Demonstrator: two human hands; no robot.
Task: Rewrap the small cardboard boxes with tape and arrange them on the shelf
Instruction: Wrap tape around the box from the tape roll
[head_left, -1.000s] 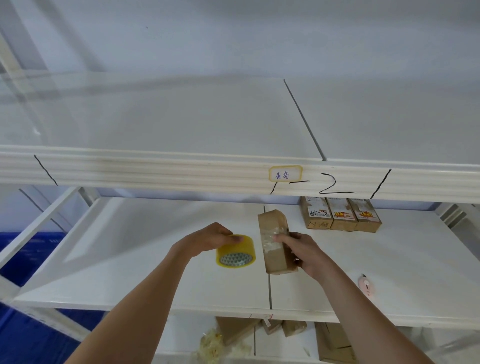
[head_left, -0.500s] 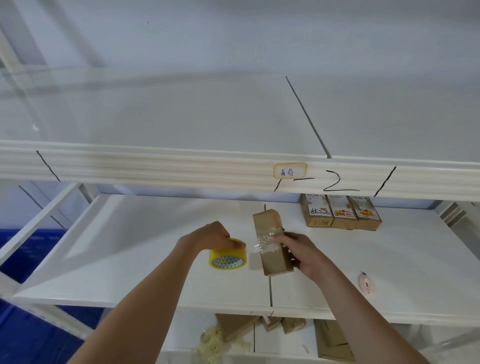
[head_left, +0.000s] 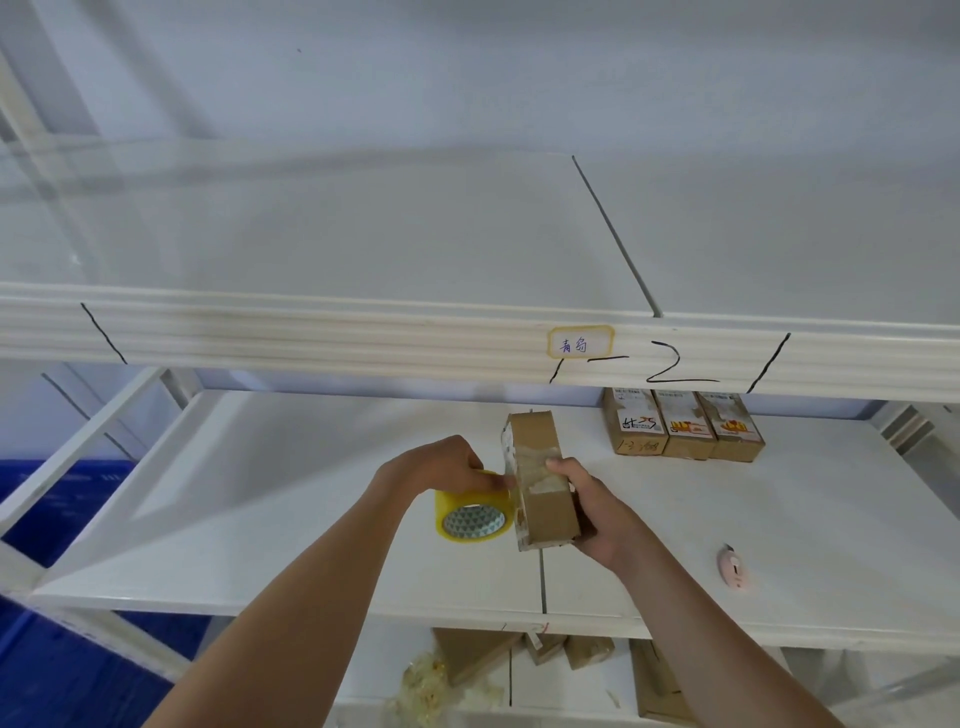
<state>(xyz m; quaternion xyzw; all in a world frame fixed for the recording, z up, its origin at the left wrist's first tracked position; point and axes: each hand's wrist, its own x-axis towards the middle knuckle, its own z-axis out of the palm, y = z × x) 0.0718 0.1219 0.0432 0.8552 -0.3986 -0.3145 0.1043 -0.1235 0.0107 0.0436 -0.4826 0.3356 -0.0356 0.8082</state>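
My right hand (head_left: 597, 506) grips a small brown cardboard box (head_left: 540, 499) from its right side, thumb across the top face where clear tape crosses it. The box is held lengthwise above the middle shelf (head_left: 260, 519). My left hand (head_left: 441, 465) holds a yellow tape roll (head_left: 472, 514) from above, and the roll sits tight against the box's left side. Three taped boxes (head_left: 683, 431) stand in a row at the back right of the same shelf.
A small pink box cutter (head_left: 732, 569) lies on the shelf right of my hands. The upper shelf beam (head_left: 311, 332) carries a label and marker lines. On the lower shelf lie several cardboard boxes (head_left: 540, 649) and crumpled tape scraps (head_left: 426, 686). A blue crate (head_left: 47, 493) sits at left.
My left hand dipped with the tape roll away from the box, then came back right until the roll touches the box's left side. The box stayed in my right hand.
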